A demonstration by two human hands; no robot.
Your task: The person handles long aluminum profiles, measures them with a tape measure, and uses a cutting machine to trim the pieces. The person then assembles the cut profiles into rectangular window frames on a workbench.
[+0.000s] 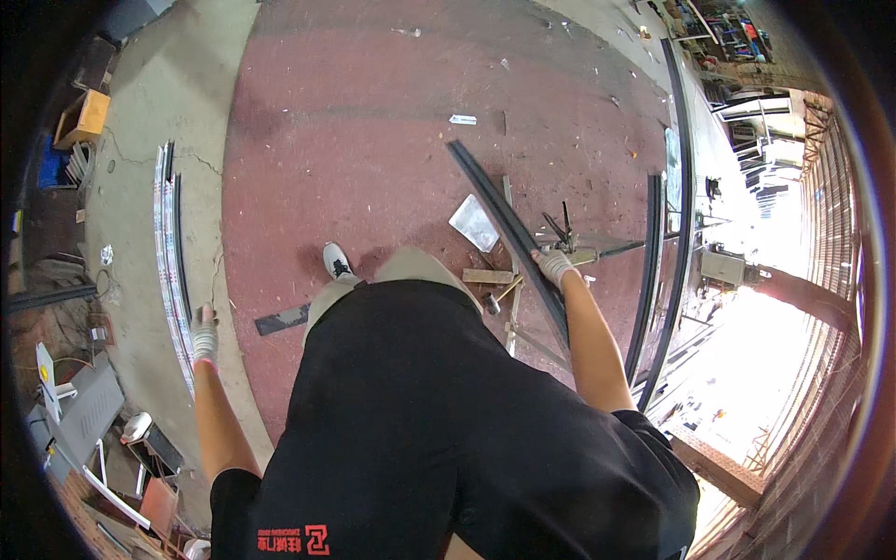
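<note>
My right hand (555, 268), in a pale work glove with bare fingertips, grips a long dark metal profile (499, 210). The profile slants from the upper middle of the view down toward my right forearm, which hides part of its lower end. My left hand (203, 338), gloved alike, hangs out to the left with its fingers stretched and nothing in them. Closest to it is a bundle of long profiles (168, 243), some with silvery printed film and some dark. I cannot tell whether that hand touches them.
Close to my right hand are a clamp-like tool (560, 229), a white sheet (474, 224), a wooden block (487, 276) and a hammer (493, 301). More long dark profiles (649, 271) stretch along the right. A flat grey piece (283, 320) lies by my foot; a wooden box (82, 119) stands far left.
</note>
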